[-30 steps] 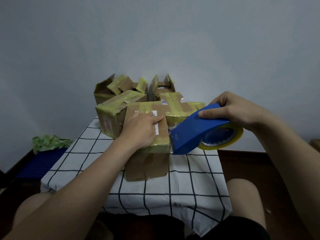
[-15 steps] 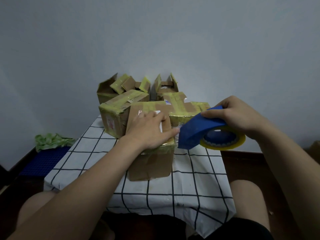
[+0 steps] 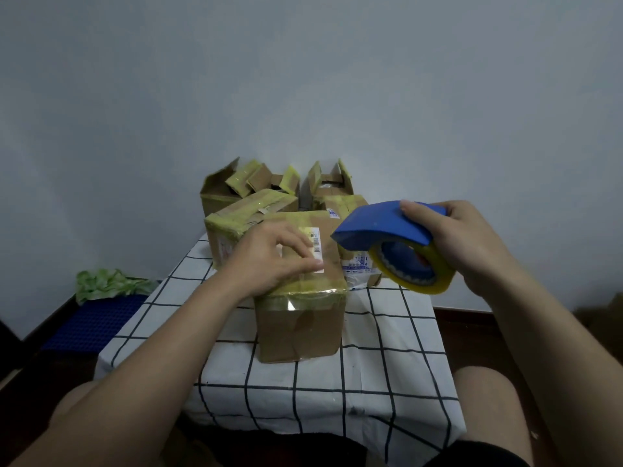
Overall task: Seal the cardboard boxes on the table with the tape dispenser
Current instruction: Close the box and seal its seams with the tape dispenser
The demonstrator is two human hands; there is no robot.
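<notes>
At the near middle of the table (image 3: pixel 371 382), front box (image 3: pixel 300 328): stands closed, with yellowish tape over the top and down onto the near face, and a barcode label on the lid.
Left hand (image 3: pixel 269 261): lies on the front box's top, fingers loosely straight and pointing right, fingertips pressing the tape beside the label; holds nothing.
Right hand (image 3: pixel 472 244): grips the tape dispenser (image 3: pixel 381 227), thumb on the blue guard, fingers curled round the far side.
Dispenser position: hangs in the air to the right of the front box, apart from it, with the tape roll (image 3: pixel 414 274) turned toward the camera.
Just changed: a second ago sat lower, mouth by the box's right edge; now raised and drawn clear. Left hand shifted too, from flat on the lid toward the near edge.
Strip from roll to box: cannot tell whether one remains.
Meaning for the task: probably a pass laid and broken off, so the front box needs little beyond smoothing down.
Back boxes (image 3: pixel 236 183): stand against the wall with flaps up, seemingly unsealed.
Side box (image 3: pixel 229 224): sits closed and taped, just behind the left hand.
Likely next: an open box brought forward.
</notes>
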